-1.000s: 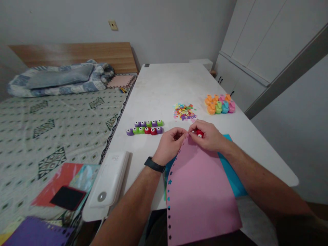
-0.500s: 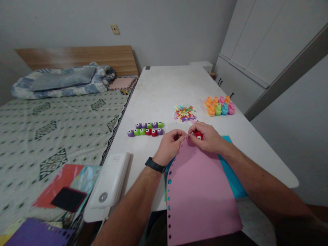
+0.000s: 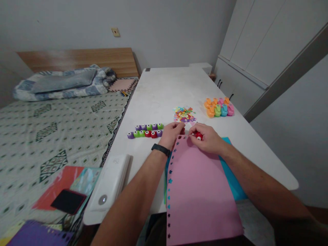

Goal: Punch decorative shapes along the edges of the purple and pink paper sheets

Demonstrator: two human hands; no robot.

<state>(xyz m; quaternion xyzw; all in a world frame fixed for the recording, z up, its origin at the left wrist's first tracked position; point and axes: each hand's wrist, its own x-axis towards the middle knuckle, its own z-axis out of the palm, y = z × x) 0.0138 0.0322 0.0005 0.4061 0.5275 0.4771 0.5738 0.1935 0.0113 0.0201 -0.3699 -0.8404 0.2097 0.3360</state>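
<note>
A pink sheet of paper [image 3: 202,191] hangs over the table's near edge, with small shapes punched along its left edge and at its top left corner. My right hand [image 3: 206,136] is closed at the sheet's top edge, around a small red paper punch [image 3: 199,135] that is partly hidden by the fingers. My left hand [image 3: 173,132] is just beyond the top left corner, its fingers pressed together; whatever they hold is hidden. Beyond the hands lies a pile of coloured paper cutouts [image 3: 184,114]. Blue paper [image 3: 232,177] shows beneath the pink sheet.
Two rows of small purple, green and red punches [image 3: 145,131] stand left of my hands. Larger orange, green, blue and pink punches [image 3: 217,108] sit at the right. A white box-shaped device [image 3: 110,184] lies on the table's left edge, beside a bed [image 3: 51,136] bearing a phone [image 3: 68,201].
My left hand has moved off the paper's top edge, a little up and left, uncovering the punched corner. My right hand stays with the red punch at the edge.
</note>
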